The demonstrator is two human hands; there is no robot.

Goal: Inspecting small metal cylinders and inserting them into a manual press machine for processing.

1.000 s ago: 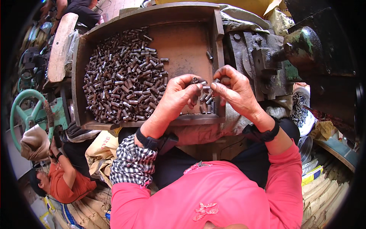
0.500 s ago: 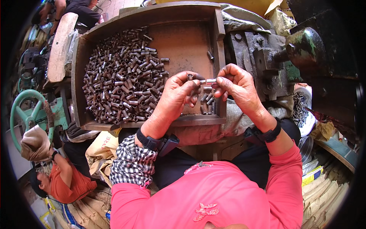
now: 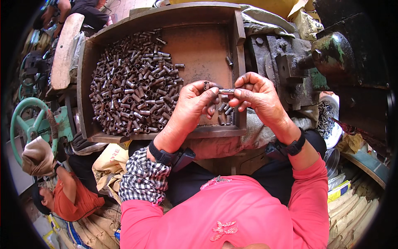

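My left hand (image 3: 198, 100) is closed in a pinch over the near right part of a wooden tray (image 3: 195, 39). Its fingertips grip one end of a short shiny metal tube (image 3: 226, 91). A second, darker metal tube (image 3: 206, 85) stands out between the fingers of the same hand. The far end of the shiny tube is pinched by my right hand (image 3: 258, 94), thumb against forefinger. Whether that tube is one piece or two fitted together I cannot tell. Below the hands, several loose tubes (image 3: 224, 119) lie in the tray's near right corner.
A large heap of metal tubes (image 3: 132, 89) fills the tray's left side. Right of the tray stands a dark machine (image 3: 290, 68), with a white bucket (image 3: 335, 139) of small metal parts nearby. A person in orange (image 3: 76, 193) is at the left beside a green handwheel (image 3: 31, 120).
My right hand has shifted slightly left and down, closer to my left hand. The gap in the metal pieces between the fingertips no longer shows.
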